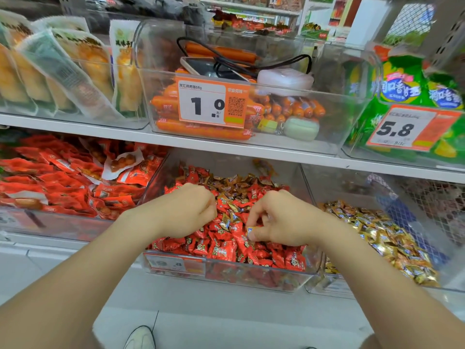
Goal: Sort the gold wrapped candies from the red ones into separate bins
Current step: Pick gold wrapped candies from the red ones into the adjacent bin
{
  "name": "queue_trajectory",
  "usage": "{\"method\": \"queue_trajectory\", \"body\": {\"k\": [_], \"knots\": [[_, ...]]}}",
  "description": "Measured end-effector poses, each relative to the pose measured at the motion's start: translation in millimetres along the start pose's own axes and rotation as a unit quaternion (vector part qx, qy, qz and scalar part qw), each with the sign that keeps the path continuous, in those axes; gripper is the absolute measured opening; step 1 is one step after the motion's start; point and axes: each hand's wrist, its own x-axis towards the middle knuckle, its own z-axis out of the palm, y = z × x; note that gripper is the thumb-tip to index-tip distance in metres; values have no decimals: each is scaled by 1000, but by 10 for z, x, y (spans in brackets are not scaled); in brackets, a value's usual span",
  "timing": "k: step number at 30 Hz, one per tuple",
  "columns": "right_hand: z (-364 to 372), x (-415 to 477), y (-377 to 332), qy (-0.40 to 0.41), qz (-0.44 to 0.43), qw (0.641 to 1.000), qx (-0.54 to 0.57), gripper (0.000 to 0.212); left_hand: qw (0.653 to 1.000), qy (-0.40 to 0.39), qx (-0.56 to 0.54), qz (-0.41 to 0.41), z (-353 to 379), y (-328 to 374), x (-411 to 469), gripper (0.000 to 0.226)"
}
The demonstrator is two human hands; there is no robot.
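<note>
- Grip of right hand [279,217] pinches one gold candy [251,231], just above the red candies [221,245].
- Grip of left hand [186,210] curls among them; what it holds, I cannot tell.

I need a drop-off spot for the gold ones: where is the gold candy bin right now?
In the head view it is on the lower shelf, right side: the gold candy bin stands immediately right of the mixed bin, below the green packets.
</note>
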Motion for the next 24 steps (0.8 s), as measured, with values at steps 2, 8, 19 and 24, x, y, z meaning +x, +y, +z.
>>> {"method": "queue_trajectory", "body": {"k": [2, 8, 19, 24], "knots": [[-37, -43, -6, 10, 5, 1000, 23, 19, 999, 28, -20, -11, -43, 69, -10, 42], [-85, -94, -31, 93, 42, 990, 99, 13, 989, 109, -80, -61, -169, 125, -48, 45], [135, 361, -261, 153, 17, 987, 45, 26, 966, 212, -101, -109, -193, -145, -120, 20], [263, 468, -184, 28, -7, 999, -37, 28, 978, 161, -42, -124, -153, -241, -129, 17]]}}
